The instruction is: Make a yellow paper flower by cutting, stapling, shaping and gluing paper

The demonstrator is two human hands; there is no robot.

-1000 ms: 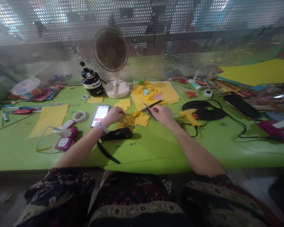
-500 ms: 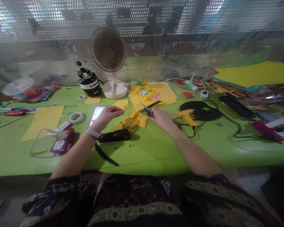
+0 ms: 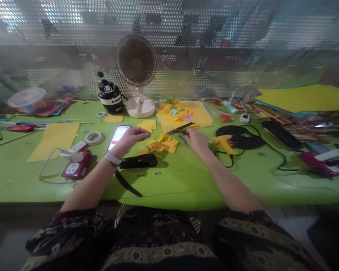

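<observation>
While our left hand [image 3: 130,136] hovers just above the green table [image 3: 186,177], its fingers are pinched together as if on a small scrap of paper, though the frame is too soft for us to tell whether anything is really between them. To its left lie a yellow sheet [image 3: 54,140], a roll of tape [image 3: 94,138] and a lit phone [image 3: 118,136]; a black stapler [image 3: 138,161] sits just in front of our wrist. Behind them stand a black bottle [image 3: 111,98] and a small fan [image 3: 137,71].

In the middle, between our hands, rests the pile of yellow paper pieces [image 3: 161,144], crumpled and folded petals heaped loosely on a flat yellow square. More yellow blooms, with a blue and a pink scrap, lie on the larger sheet behind.

Our right hand [image 3: 197,140] is closed around the handles of the scissors [image 3: 180,129], whose dark blades point left and away, nearly shut, low over the table just beyond the pile. To cut well here, we judge it best to hold the little piece taut and near its edge, bring it to the blades instead of chasing it, and keep our fingertips outside the line of the cut.

Further right sit a yellow glue gun [image 3: 223,142], touching our right hand's far side, and a coil of black cable [image 3: 240,135].
</observation>
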